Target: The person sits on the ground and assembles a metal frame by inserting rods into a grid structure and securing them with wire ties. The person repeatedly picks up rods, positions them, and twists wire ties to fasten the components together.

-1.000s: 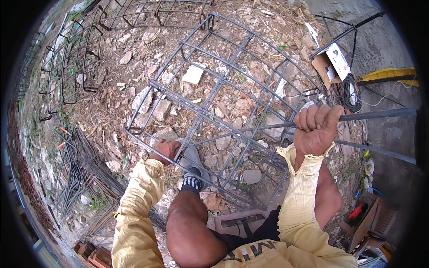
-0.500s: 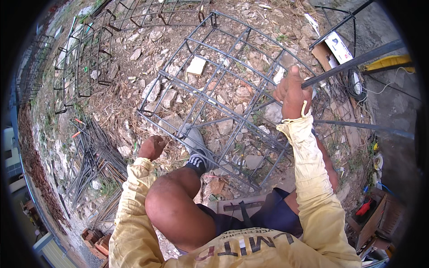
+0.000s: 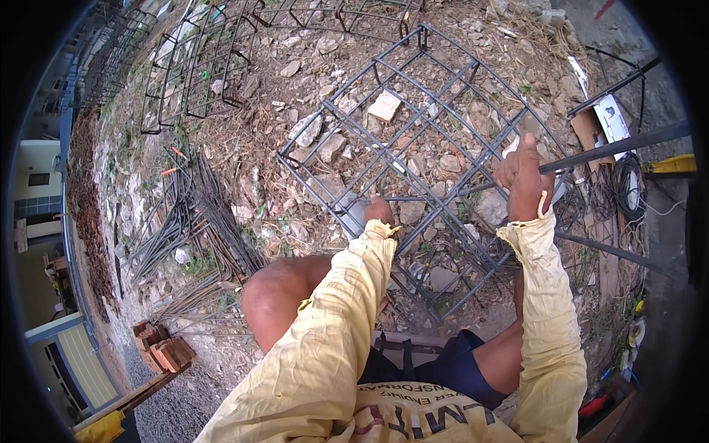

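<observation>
A wire-tied rebar cage (image 3: 432,127) of crossed dark steel bars lies in front of me over stony ground. My right hand (image 3: 523,176) is closed around a long dark steel bar (image 3: 620,148), thumb up along it. This bar runs from the cage's middle out to the right edge. At the cage's near left side my left hand (image 3: 379,212) is curled, and a thin bar comes out beside its thumb; most of its fingers are hidden behind the hand. Part of my grey shoe (image 3: 353,213) shows beneath the cage bars.
Loose rods (image 3: 188,210) lie heaped at the left, with bricks (image 3: 162,348) nearer me. More rebar cages (image 3: 196,74) stand at the far left. Coiled black wire (image 3: 628,184), a white box (image 3: 611,118) and a yellow object (image 3: 670,164) are at the right. A pale block (image 3: 385,106) lies under the cage.
My left hand has moved right and forward from beside my knee onto the cage's near side. My right hand keeps its grip on the bar. The view has shifted left.
</observation>
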`<state>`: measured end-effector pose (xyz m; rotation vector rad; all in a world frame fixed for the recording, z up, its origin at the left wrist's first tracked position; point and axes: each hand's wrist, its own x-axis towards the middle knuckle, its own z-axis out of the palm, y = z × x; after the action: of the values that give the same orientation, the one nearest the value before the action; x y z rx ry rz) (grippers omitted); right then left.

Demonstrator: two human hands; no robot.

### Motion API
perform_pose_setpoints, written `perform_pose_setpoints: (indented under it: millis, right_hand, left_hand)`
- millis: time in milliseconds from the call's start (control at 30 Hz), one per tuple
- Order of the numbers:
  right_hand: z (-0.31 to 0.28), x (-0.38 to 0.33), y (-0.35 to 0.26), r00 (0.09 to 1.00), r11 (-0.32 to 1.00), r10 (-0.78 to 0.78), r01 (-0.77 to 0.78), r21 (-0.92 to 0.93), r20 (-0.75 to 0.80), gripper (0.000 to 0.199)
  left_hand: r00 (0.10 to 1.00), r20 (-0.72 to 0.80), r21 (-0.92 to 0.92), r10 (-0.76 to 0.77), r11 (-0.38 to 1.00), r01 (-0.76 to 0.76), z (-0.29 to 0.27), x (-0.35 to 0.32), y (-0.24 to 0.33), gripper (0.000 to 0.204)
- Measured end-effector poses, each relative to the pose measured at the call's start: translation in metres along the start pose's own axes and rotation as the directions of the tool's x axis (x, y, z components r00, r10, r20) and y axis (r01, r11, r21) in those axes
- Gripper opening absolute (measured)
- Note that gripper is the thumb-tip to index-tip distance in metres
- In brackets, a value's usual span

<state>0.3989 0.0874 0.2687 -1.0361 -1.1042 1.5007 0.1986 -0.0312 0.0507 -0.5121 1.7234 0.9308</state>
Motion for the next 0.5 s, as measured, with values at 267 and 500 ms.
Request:
perform_pose_setpoints:
  millis: [267, 500]
  right_hand:
    - [-0.004, -0.010, -0.008, 1.000, 0.999, 0.024, -0.025, 0.046, 0.014, 0.052]
    - [-0.002, -0.015, -0.008, 0.998, 0.999, 0.005, -0.008, 0.040, 0.058, 0.050]
  left_hand:
    - [0.968, -0.251, -0.765, -0.003, 0.613, -0.196, 0.014, 0.081, -0.025, 0.052]
    - [0.961, -0.195, -0.804, 0.196, 0.530, -0.271, 0.006, 0.126, -0.051, 0.043]
